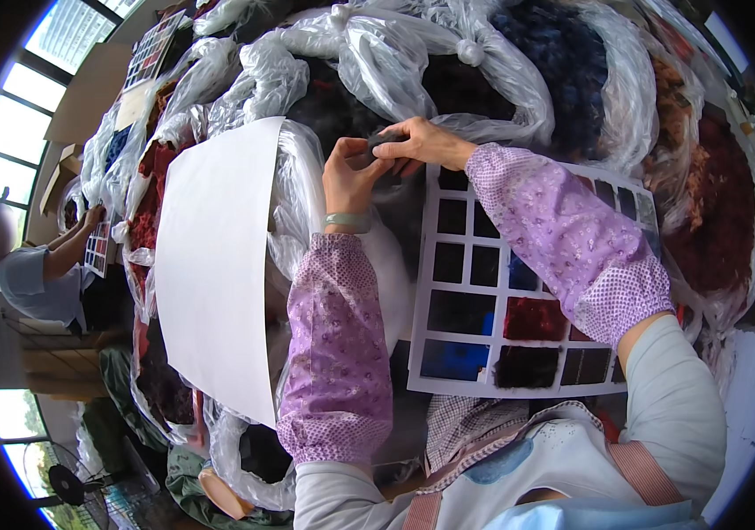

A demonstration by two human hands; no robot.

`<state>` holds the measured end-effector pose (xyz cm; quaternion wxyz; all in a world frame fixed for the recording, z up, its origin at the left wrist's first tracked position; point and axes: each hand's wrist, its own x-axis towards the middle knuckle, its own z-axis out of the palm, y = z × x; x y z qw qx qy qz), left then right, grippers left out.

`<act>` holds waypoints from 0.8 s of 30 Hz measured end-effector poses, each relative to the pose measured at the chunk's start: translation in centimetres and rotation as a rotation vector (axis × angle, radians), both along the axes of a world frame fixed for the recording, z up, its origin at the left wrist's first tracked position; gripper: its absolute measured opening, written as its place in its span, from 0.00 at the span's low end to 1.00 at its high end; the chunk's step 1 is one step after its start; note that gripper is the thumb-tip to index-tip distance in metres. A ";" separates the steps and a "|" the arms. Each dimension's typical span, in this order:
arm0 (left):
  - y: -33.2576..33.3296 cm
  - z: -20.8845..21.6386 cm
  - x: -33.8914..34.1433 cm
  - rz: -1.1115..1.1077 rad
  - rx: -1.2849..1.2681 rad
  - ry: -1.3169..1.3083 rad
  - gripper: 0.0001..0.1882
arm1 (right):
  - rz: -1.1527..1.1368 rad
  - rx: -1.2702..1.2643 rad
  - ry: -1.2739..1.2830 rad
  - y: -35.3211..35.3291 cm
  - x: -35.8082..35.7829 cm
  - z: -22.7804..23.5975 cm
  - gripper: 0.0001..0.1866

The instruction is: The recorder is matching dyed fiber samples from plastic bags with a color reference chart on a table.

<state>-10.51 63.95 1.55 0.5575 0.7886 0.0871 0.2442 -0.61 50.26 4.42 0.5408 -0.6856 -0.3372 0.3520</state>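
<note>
Near the top centre, my left hand point(348, 181) and my right hand point(429, 144) meet, fingers pinched together. Between them is a small tuft of dark grey fibre point(385, 140), partly covered by the fingertips. Both forearms wear purple flowered sleeve covers, and a pale green band circles my left wrist. Below my right forearm lies a white sample board point(417, 353) with rows of swatches, mostly black, some blue and deep red. A blank white sheet point(214, 265) lies to the left of my left forearm. Dark loose fibre point(333, 102) shows in an opened bag just beyond my hands.
Clear plastic bags point(386, 62) of loose fibre surround the work area. Blue fibre point(550, 71) is at the back, rust and dark red fibre point(713, 203) at the right. On the left, another person point(46, 283) handles a swatch board point(98, 247). A fan point(67, 484) stands lower left.
</note>
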 end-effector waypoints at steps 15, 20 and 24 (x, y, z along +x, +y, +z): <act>-1.3 5.5 -2.0 0.260 0.151 0.037 0.15 | -0.204 -0.063 -0.722 1.1 0.4 0.4 0.23; -0.6 6.5 -3.3 0.421 0.374 0.028 0.14 | -0.091 -0.249 -1.269 4.9 1.7 1.4 0.15; -0.3 5.7 -3.4 0.306 0.490 0.042 0.14 | -0.154 -0.243 -1.379 2.4 4.8 4.1 0.15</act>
